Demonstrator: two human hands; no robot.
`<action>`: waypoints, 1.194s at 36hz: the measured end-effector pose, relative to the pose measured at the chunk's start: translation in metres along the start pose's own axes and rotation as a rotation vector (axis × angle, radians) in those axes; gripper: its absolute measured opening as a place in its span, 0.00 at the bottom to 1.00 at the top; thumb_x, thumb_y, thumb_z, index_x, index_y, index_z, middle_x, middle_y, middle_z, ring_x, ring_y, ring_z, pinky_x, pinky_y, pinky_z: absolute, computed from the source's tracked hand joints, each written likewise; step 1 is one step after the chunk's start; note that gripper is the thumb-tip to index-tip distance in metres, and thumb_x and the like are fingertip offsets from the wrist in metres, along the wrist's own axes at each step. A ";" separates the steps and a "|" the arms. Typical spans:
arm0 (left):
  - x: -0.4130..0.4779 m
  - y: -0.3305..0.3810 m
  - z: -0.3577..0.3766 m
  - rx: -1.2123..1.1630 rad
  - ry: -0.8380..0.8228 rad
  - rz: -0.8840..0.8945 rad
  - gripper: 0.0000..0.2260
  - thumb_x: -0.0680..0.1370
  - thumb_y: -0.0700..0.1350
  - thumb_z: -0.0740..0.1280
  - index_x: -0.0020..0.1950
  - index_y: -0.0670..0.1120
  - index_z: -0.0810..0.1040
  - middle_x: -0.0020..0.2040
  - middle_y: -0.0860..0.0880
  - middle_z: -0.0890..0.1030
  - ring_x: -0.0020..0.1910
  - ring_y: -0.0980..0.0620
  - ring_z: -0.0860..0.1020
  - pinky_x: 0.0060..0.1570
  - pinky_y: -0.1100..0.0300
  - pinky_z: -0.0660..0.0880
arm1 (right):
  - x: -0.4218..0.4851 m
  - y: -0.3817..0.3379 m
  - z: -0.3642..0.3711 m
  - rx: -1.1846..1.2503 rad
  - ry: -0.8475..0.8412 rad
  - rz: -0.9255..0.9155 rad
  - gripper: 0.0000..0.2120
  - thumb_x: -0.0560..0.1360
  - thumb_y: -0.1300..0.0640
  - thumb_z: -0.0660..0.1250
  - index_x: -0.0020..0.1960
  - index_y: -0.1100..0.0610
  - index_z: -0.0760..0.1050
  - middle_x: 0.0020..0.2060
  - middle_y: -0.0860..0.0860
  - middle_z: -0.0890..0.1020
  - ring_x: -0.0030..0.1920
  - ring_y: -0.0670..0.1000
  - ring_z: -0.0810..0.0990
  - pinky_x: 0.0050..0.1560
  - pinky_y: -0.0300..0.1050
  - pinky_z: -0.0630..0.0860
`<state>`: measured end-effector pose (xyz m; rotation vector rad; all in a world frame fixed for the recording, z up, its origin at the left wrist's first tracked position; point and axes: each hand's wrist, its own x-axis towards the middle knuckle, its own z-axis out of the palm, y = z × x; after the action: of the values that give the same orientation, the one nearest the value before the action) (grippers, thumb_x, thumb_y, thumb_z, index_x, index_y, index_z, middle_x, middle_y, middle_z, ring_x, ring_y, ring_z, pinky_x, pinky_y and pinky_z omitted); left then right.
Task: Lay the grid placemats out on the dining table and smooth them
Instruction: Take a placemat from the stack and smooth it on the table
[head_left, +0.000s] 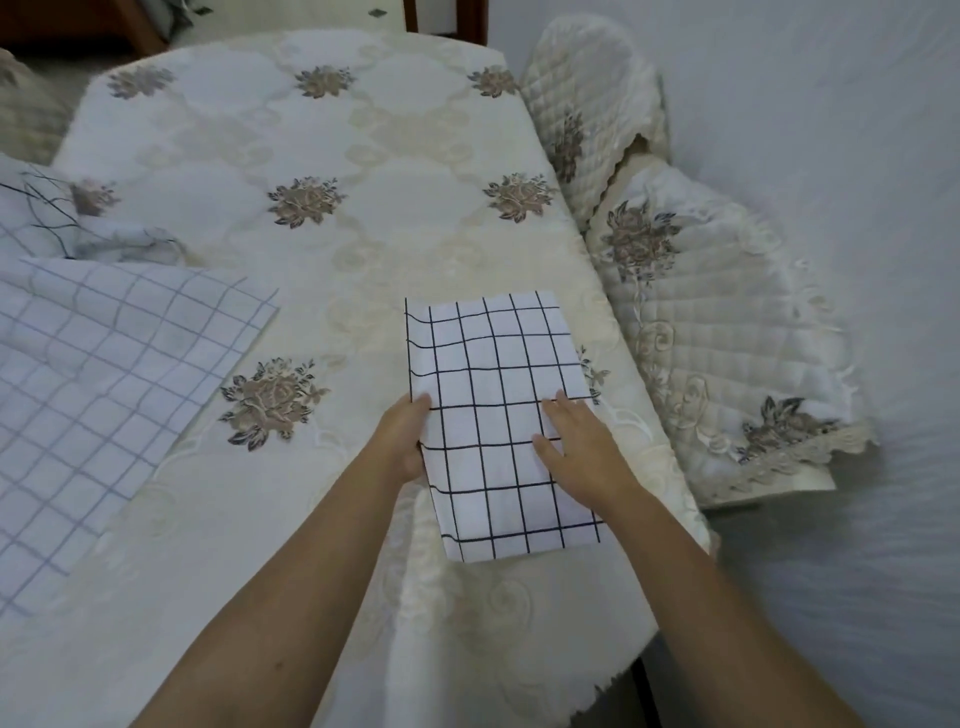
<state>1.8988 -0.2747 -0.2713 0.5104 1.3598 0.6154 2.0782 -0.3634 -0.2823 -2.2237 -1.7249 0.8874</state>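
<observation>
A folded white placemat with a black grid (493, 410) lies on the dining table (322, 156) near its right front corner, its near end overhanging the edge. My left hand (402, 439) grips the placemat's left edge, fingers curled under it. My right hand (574, 441) rests flat on its right side, fingers straight. A larger grid placemat with pale lines (98, 374) lies spread on the table's left. Another crumpled grid cloth (36, 213) sits behind it at the far left.
The table wears a cream cloth embroidered with brown flowers. A chair with a quilted cream cover (691, 291) stands close against the table's right side. Pale floor (857, 156) lies to the right. Dark wooden furniture shows at the far edge.
</observation>
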 end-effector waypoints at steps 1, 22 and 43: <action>0.002 0.001 -0.001 0.031 0.005 -0.006 0.07 0.81 0.40 0.56 0.56 0.42 0.72 0.50 0.43 0.79 0.42 0.46 0.79 0.38 0.51 0.75 | 0.002 0.003 0.003 -0.025 -0.027 0.011 0.25 0.81 0.50 0.53 0.75 0.55 0.54 0.76 0.52 0.51 0.76 0.53 0.48 0.74 0.54 0.50; -0.009 -0.031 -0.061 0.769 0.025 0.064 0.09 0.77 0.40 0.65 0.37 0.39 0.74 0.34 0.44 0.79 0.24 0.55 0.77 0.25 0.65 0.70 | 0.000 0.032 0.021 0.090 0.112 0.016 0.27 0.78 0.57 0.60 0.74 0.59 0.57 0.76 0.54 0.53 0.76 0.52 0.49 0.74 0.46 0.49; -0.014 -0.057 -0.058 1.048 0.217 0.280 0.09 0.77 0.44 0.64 0.37 0.49 0.71 0.33 0.53 0.74 0.36 0.53 0.73 0.34 0.61 0.67 | -0.005 0.056 0.024 0.002 0.068 0.020 0.24 0.80 0.57 0.54 0.75 0.52 0.54 0.76 0.44 0.49 0.76 0.47 0.42 0.73 0.54 0.38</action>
<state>1.8459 -0.3271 -0.3071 1.5246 1.7838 0.1234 2.1097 -0.3901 -0.3271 -2.2468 -1.6738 0.8071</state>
